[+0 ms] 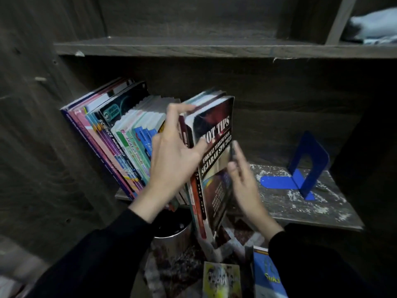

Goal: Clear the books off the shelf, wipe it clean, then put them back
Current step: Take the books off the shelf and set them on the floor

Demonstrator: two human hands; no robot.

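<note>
The left hand pinches several books, the HOT TIPS book outermost, half off the shelf. The right hand, fingers straight, touches its far edge. Inner books could slip from so thick a pinch, and the leaning row left of that hand may topple.

Looks like someone's home to me, a study corner or bedroom rather than a shop or library. The dark wood-grain bookcase has chipped edges, and its lower shelf board is scuffed and flecked white. The left end of that board is packed with school workbooks, plus a HOT TIPS book for Sejarah SPM, so exam revision stuff. There's a plain blue bookend near the right end and folded fabric in the upper right cubby. Down on the floor are a patterned rug, a metal bin and loose books.
</note>
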